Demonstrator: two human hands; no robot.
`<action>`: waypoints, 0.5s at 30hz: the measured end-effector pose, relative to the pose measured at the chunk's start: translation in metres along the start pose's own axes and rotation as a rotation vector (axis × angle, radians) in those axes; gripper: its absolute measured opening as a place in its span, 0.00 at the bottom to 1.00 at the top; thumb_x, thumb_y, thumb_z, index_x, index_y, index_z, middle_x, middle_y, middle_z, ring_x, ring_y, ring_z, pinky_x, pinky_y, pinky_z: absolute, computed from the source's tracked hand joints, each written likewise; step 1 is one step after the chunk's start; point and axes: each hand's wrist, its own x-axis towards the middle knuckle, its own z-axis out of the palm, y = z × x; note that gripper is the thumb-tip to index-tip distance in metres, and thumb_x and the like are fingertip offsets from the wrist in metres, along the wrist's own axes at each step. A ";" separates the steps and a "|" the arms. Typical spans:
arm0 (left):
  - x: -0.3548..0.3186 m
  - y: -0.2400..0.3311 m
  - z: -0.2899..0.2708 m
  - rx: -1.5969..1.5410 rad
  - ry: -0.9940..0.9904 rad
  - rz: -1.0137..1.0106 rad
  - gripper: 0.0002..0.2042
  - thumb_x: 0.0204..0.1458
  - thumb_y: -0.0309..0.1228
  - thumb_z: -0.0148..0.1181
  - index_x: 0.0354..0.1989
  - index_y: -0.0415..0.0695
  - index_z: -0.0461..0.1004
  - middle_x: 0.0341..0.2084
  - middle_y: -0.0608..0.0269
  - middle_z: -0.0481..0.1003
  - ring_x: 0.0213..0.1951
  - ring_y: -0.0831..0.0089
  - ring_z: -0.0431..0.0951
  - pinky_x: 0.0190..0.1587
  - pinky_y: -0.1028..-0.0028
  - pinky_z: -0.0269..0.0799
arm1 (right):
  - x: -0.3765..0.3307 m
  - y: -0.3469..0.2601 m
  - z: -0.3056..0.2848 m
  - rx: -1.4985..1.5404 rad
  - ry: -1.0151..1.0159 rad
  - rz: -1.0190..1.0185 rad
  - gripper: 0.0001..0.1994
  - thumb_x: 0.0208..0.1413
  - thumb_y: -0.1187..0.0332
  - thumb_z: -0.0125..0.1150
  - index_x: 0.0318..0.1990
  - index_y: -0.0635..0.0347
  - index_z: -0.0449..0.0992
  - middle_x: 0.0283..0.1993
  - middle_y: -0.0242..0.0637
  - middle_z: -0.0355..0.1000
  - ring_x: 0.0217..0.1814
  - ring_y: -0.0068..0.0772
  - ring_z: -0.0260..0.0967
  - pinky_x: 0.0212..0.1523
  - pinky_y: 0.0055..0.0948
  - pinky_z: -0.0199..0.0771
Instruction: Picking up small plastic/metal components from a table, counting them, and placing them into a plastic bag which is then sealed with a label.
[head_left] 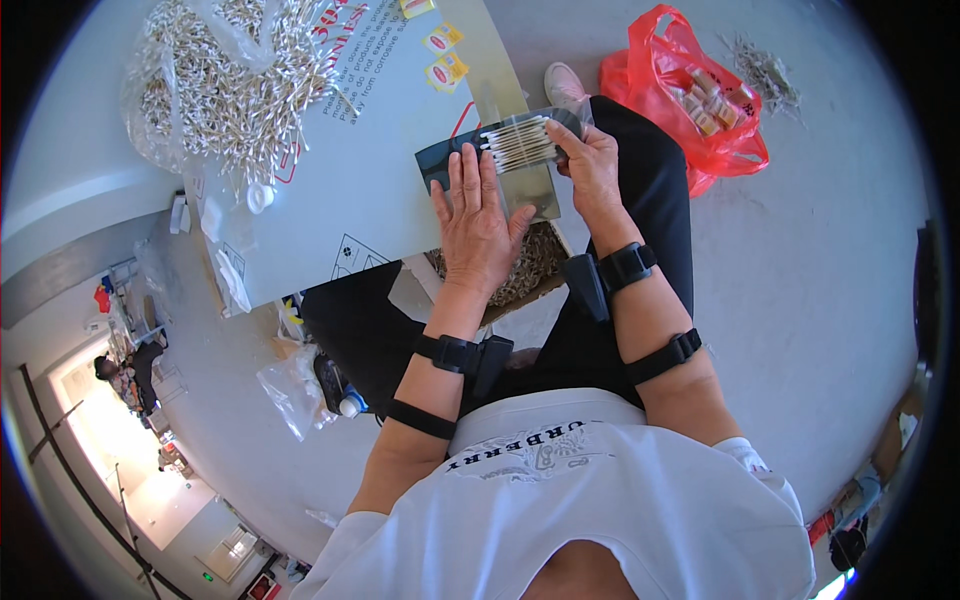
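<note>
A neat row of white-tipped cotton swabs (519, 143) lies side by side on a dark, glossy flat strip (437, 165) at the table's near right corner. My right hand (592, 168) grips the strip's right end, thumb on top and the other fingers mostly hidden beneath. Clear plastic seems to surround that end, but its exact form is hard to make out. My left hand (472, 225) is open, its stretched fingers lying flat over the strip's left part, just left of the swabs.
A large heap of loose cotton swabs (235, 95) in clear plastic covers the table's (370, 190) far left. Below the table edge stands a box of swabs (535, 262). On the floor at right sits a red plastic bag (640, 85) with small packs inside, beside scattered swabs (765, 75).
</note>
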 end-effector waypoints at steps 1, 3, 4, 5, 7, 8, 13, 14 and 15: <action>0.000 0.000 0.000 0.000 0.005 0.006 0.40 0.58 0.52 0.50 0.71 0.40 0.46 0.72 0.50 0.42 0.73 0.55 0.38 0.70 0.48 0.32 | 0.000 0.000 0.000 0.001 -0.001 0.001 0.08 0.54 0.64 0.69 0.27 0.55 0.79 0.20 0.21 0.69 0.18 0.11 0.57 0.20 0.16 0.56; 0.000 0.000 0.000 0.001 0.011 0.012 0.39 0.58 0.51 0.49 0.71 0.40 0.45 0.72 0.50 0.43 0.73 0.54 0.39 0.70 0.48 0.32 | -0.001 0.000 0.001 0.012 -0.010 -0.007 0.09 0.53 0.64 0.69 0.26 0.55 0.78 0.21 0.21 0.69 0.19 0.11 0.57 0.20 0.16 0.56; 0.000 0.000 -0.001 0.010 0.003 0.012 0.39 0.58 0.51 0.50 0.71 0.40 0.45 0.72 0.51 0.43 0.73 0.54 0.39 0.70 0.48 0.32 | -0.001 -0.001 0.001 0.012 -0.011 -0.007 0.09 0.53 0.64 0.69 0.26 0.55 0.78 0.21 0.21 0.69 0.19 0.11 0.57 0.20 0.16 0.56; 0.000 0.000 -0.002 0.019 -0.005 0.012 0.39 0.58 0.51 0.50 0.71 0.41 0.45 0.72 0.51 0.43 0.73 0.54 0.39 0.70 0.48 0.32 | -0.002 -0.002 0.002 0.007 -0.008 -0.014 0.09 0.53 0.64 0.69 0.26 0.55 0.78 0.21 0.21 0.69 0.19 0.11 0.57 0.20 0.16 0.56; 0.000 0.000 -0.001 0.023 -0.008 0.016 0.39 0.58 0.51 0.50 0.71 0.40 0.45 0.72 0.50 0.42 0.73 0.54 0.39 0.70 0.48 0.32 | -0.003 -0.003 0.002 0.002 -0.004 -0.021 0.09 0.53 0.64 0.70 0.26 0.55 0.78 0.21 0.21 0.69 0.19 0.11 0.57 0.20 0.16 0.56; 0.000 0.000 -0.001 0.027 -0.012 0.021 0.39 0.58 0.51 0.50 0.71 0.40 0.45 0.72 0.49 0.42 0.73 0.53 0.38 0.70 0.48 0.32 | -0.004 -0.004 0.002 0.006 -0.012 -0.026 0.09 0.53 0.64 0.69 0.26 0.55 0.78 0.21 0.21 0.69 0.19 0.11 0.57 0.20 0.16 0.56; 0.001 -0.001 -0.001 -0.074 0.065 -0.021 0.40 0.57 0.50 0.52 0.70 0.36 0.46 0.72 0.48 0.40 0.73 0.54 0.36 0.70 0.48 0.30 | -0.004 -0.005 0.004 0.132 0.033 0.060 0.11 0.54 0.65 0.68 0.23 0.57 0.77 0.19 0.21 0.68 0.17 0.11 0.57 0.18 0.16 0.55; 0.002 -0.002 0.000 -0.087 0.098 -0.048 0.41 0.57 0.50 0.53 0.70 0.35 0.46 0.72 0.48 0.40 0.73 0.53 0.35 0.70 0.48 0.29 | -0.004 -0.005 0.004 0.128 0.040 0.067 0.11 0.54 0.64 0.68 0.23 0.56 0.76 0.19 0.21 0.67 0.17 0.11 0.57 0.18 0.16 0.55; 0.004 -0.001 0.000 -0.087 0.098 -0.048 0.41 0.57 0.50 0.53 0.70 0.35 0.46 0.72 0.48 0.40 0.73 0.53 0.35 0.70 0.48 0.29 | -0.004 -0.006 0.004 0.123 0.049 0.074 0.12 0.55 0.64 0.68 0.22 0.56 0.75 0.18 0.22 0.67 0.17 0.12 0.57 0.18 0.16 0.55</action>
